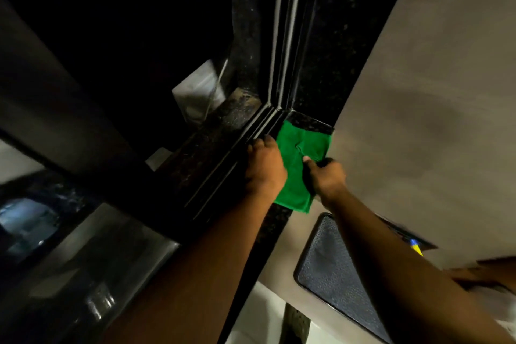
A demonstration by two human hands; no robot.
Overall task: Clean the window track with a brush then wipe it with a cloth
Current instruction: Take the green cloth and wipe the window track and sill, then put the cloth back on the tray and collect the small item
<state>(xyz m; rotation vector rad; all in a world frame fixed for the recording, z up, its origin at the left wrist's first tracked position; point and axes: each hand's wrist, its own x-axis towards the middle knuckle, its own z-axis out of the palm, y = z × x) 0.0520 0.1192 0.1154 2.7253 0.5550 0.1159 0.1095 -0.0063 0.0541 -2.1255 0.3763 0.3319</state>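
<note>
Green cloth [300,165] lay beside the dark window track [240,142]; the left hand [265,167] pressed it, fingers hidden; the right hand [325,176] pinched its edge.

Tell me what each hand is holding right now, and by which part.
Right hand grips a dark handle, probably the brush, over the green cloth. Left hand holds nothing visible; fingertips at the window track.

Both forearms are bare up to the frame edge (no sleeve visible), and the left hand [265,167] and right hand [326,176] wear no gloves.
</note>
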